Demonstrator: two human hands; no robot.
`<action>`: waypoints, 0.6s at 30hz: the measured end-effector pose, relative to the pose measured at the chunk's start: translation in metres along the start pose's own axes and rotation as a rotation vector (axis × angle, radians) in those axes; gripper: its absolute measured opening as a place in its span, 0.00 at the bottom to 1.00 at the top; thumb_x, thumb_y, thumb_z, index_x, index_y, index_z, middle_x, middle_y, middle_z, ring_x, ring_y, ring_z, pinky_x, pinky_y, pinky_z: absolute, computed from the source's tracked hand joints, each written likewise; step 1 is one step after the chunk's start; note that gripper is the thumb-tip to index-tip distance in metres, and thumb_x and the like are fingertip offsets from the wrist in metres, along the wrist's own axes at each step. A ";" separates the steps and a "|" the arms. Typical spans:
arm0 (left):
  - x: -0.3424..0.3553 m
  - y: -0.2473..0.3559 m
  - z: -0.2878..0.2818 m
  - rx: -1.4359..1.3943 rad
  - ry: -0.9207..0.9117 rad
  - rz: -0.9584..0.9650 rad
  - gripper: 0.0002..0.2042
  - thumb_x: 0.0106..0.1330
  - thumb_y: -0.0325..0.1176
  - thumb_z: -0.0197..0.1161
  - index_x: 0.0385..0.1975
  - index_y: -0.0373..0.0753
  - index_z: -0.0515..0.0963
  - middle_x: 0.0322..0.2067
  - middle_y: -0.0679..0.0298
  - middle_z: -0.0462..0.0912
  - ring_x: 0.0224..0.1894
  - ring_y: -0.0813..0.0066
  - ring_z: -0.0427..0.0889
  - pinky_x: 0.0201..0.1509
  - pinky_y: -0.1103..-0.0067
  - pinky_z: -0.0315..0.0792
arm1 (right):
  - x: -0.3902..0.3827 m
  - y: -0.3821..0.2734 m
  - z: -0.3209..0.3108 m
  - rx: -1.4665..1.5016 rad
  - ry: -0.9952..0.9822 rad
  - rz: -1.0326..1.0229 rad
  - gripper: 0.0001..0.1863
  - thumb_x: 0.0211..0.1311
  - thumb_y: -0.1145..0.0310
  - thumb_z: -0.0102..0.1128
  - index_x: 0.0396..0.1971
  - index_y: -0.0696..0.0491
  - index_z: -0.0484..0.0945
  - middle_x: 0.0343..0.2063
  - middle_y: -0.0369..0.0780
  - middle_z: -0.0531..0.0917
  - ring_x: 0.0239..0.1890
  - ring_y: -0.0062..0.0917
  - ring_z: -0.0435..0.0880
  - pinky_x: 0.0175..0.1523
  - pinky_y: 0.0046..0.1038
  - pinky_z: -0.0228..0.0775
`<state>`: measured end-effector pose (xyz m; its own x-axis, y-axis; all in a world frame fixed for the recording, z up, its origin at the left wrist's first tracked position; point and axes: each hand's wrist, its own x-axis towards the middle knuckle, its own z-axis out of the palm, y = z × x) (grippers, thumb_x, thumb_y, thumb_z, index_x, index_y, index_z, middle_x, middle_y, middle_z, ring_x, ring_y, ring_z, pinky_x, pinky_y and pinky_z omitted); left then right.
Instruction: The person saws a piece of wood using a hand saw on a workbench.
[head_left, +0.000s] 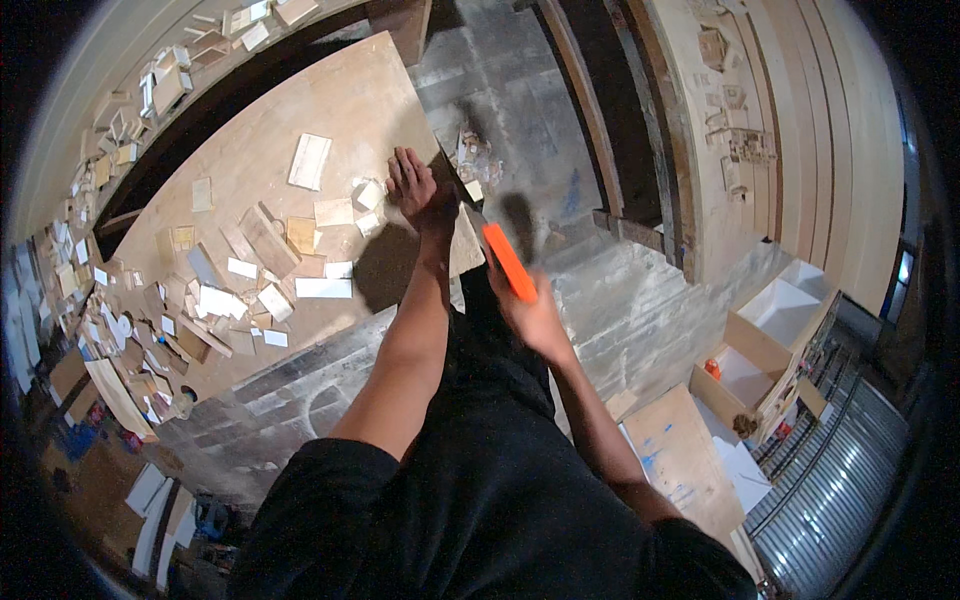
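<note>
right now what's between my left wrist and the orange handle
In the head view, a pale strip of the board lies between your left wrist and the orange handle.

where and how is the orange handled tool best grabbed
By its orange handle, probably from the person's right and near side, as the right hand does: the handle slants that way. Its dark, blade-like end points away along the board, near the left hand, so seems worse to grip.
</note>
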<state>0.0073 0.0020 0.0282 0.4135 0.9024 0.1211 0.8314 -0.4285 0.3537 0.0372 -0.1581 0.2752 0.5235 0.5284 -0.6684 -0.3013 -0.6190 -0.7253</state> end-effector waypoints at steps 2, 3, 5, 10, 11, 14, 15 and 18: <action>-0.001 0.002 0.001 0.073 0.005 0.003 0.30 0.69 0.38 0.53 0.70 0.34 0.61 0.73 0.55 0.59 0.75 0.55 0.57 0.76 0.60 0.51 | 0.036 0.002 0.015 -0.175 0.068 -0.010 0.20 0.69 0.58 0.63 0.22 0.57 0.74 0.14 0.30 0.70 0.18 0.13 0.66 0.22 0.26 0.55; -0.002 0.002 -0.003 0.039 -0.007 -0.012 0.30 0.69 0.38 0.54 0.70 0.34 0.61 0.73 0.55 0.59 0.75 0.55 0.57 0.76 0.60 0.51 | 0.038 0.000 0.016 -0.178 0.042 -0.005 0.20 0.69 0.60 0.62 0.22 0.59 0.74 0.14 0.32 0.70 0.19 0.15 0.66 0.24 0.28 0.57; -0.003 0.006 -0.007 -0.006 -0.020 -0.018 0.30 0.68 0.38 0.53 0.70 0.34 0.61 0.73 0.55 0.59 0.75 0.55 0.57 0.76 0.60 0.51 | 0.039 -0.005 0.014 -0.186 -0.008 0.007 0.20 0.68 0.62 0.61 0.21 0.62 0.73 0.14 0.36 0.70 0.21 0.18 0.65 0.27 0.33 0.61; -0.004 -0.002 0.001 0.036 -0.020 0.011 0.31 0.69 0.40 0.52 0.71 0.33 0.59 0.73 0.52 0.57 0.75 0.54 0.56 0.76 0.60 0.49 | -0.041 -0.011 -0.012 -0.232 -0.021 -0.009 0.19 0.69 0.63 0.61 0.23 0.62 0.74 0.14 0.37 0.71 0.22 0.18 0.68 0.28 0.33 0.63; 0.000 -0.003 0.003 0.029 -0.008 0.009 0.31 0.70 0.40 0.51 0.71 0.33 0.60 0.73 0.53 0.57 0.75 0.55 0.56 0.76 0.60 0.49 | -0.039 -0.006 -0.016 -0.232 -0.013 0.002 0.18 0.69 0.64 0.61 0.23 0.62 0.74 0.14 0.37 0.71 0.22 0.18 0.68 0.28 0.33 0.63; -0.002 -0.010 0.013 0.094 -0.009 -0.004 0.29 0.71 0.39 0.49 0.71 0.33 0.60 0.74 0.55 0.58 0.75 0.56 0.57 0.77 0.60 0.48 | -0.001 0.017 -0.002 -0.087 0.053 0.044 0.19 0.68 0.62 0.62 0.22 0.61 0.74 0.12 0.37 0.68 0.19 0.19 0.67 0.26 0.33 0.62; -0.004 -0.006 0.014 0.121 -0.009 -0.006 0.29 0.71 0.39 0.49 0.71 0.34 0.60 0.74 0.56 0.58 0.75 0.57 0.57 0.77 0.60 0.48 | 0.020 0.013 -0.002 -0.022 -0.016 0.074 0.19 0.67 0.61 0.63 0.22 0.61 0.74 0.12 0.36 0.68 0.18 0.19 0.67 0.26 0.34 0.63; -0.006 -0.003 0.008 0.010 0.008 -0.010 0.28 0.72 0.38 0.48 0.71 0.35 0.60 0.74 0.57 0.58 0.75 0.58 0.57 0.77 0.60 0.49 | 0.034 -0.005 0.014 -0.192 0.010 -0.011 0.20 0.68 0.59 0.63 0.21 0.59 0.73 0.14 0.32 0.70 0.18 0.17 0.68 0.24 0.29 0.61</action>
<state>0.0057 -0.0023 0.0193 0.4023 0.9069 0.1249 0.8393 -0.4199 0.3454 0.0451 -0.1287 0.2532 0.5338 0.5306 -0.6584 -0.1384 -0.7133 -0.6871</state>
